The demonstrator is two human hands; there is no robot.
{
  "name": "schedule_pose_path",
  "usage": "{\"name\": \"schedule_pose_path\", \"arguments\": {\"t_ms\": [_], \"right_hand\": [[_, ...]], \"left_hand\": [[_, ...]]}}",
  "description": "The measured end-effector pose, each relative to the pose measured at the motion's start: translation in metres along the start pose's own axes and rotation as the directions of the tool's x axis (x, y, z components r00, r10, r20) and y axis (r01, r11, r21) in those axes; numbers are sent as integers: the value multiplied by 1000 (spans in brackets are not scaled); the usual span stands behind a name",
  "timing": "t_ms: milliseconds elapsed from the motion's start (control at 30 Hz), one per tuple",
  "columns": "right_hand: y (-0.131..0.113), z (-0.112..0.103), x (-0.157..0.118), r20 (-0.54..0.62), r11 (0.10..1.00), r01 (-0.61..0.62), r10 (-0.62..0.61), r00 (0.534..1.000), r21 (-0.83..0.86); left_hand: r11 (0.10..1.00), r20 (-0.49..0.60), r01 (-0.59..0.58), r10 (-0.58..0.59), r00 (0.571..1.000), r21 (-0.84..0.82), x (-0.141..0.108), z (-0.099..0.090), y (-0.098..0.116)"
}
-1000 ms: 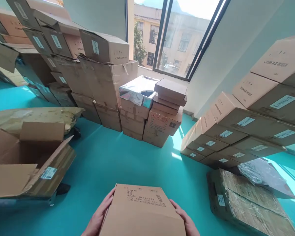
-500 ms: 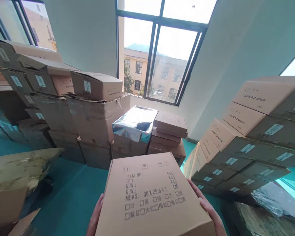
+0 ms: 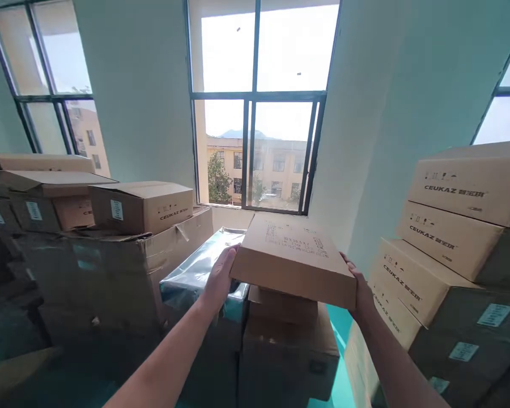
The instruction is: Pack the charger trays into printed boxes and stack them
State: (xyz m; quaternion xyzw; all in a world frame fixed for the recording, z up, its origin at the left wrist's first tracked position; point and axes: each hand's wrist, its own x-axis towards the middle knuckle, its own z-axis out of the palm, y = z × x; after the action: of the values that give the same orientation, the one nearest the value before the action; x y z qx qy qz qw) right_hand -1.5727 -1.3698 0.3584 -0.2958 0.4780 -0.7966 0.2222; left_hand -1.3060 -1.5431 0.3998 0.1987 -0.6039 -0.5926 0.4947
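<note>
Between both hands I hold a flat cardboard box (image 3: 295, 277) with dark print on its top. My left hand (image 3: 223, 269) grips its left side and my right hand (image 3: 357, 286) its right side, with arms stretched forward. The held box is over a small stack of flat boxes (image 3: 283, 306), which stand on a larger carton (image 3: 289, 357). Whether it touches the stack I cannot tell. Left of it is a box wrapped in shiny silver film (image 3: 195, 275), close to my left hand.
Large cartons (image 3: 102, 283) stand on the left with a smaller printed box (image 3: 142, 207) on top. At right rises a tall stack of printed cartons (image 3: 450, 238). Behind everything is a wall with a window (image 3: 259, 153). Teal floor (image 3: 340, 340) shows between the stacks.
The flat box has moved forward, away from my body, to above the small stack by the window. My arms are now extended, and the view has come closer and tilted up.
</note>
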Motion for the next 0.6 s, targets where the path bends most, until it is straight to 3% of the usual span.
{"name": "schedule_pose_path", "arguments": {"t_ms": [67, 167, 267, 367, 467, 600], "right_hand": [[12, 2, 40, -15, 994, 1, -2, 1000, -111], [33, -7, 67, -15, 973, -7, 4, 1000, -230], [51, -29, 62, 17, 955, 9, -4, 1000, -296], [56, -45, 48, 30, 905, 70, -63, 998, -420], [47, -46, 42, 12, 833, 106, -119, 993, -542], [25, -38, 41, 2, 771, 54, -68, 998, -634]], "left_hand": [[1000, 19, -1, 0, 1000, 30, 40, 12, -13], [994, 29, 27, -31, 999, 105, 67, 12, -35], [976, 18, 30, -35, 999, 214, 70, -2, -49], [936, -13, 20, -16, 1000, 353, 71, -13, -47], [883, -35, 65, -55, 998, 464, 76, -16, -37], [839, -13, 156, -175, 984, 521, 82, -16, -25]]}}
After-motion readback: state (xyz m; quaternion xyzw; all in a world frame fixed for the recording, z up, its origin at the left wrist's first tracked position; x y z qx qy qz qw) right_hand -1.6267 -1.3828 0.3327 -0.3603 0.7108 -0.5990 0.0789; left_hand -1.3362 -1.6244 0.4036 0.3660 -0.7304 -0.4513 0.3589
